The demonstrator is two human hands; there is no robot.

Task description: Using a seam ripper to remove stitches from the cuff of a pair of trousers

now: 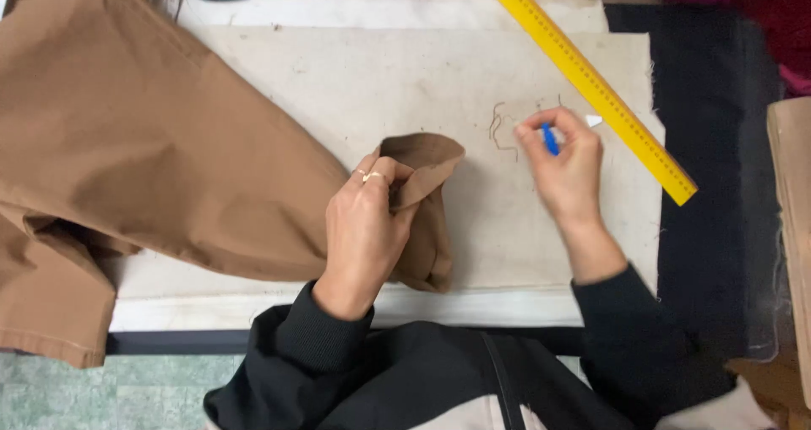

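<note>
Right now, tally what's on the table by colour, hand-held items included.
Brown: 1, brown garment, corner gripped by the left hand
Yellow: 1, yellow ruler
Blue: 1, small blue tool in the right hand
White: 1, chalk piece
Total: 4

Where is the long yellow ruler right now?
In the head view, the long yellow ruler lies slantwise across the upper right of the cream cloth table cover, just beyond the right hand, which pinches a small blue tool.

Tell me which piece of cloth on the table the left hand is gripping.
The brown fabric: the left hand bunches its folded end. The cream cloth lies flat underneath, and the black cloth sits off to the right.
</note>
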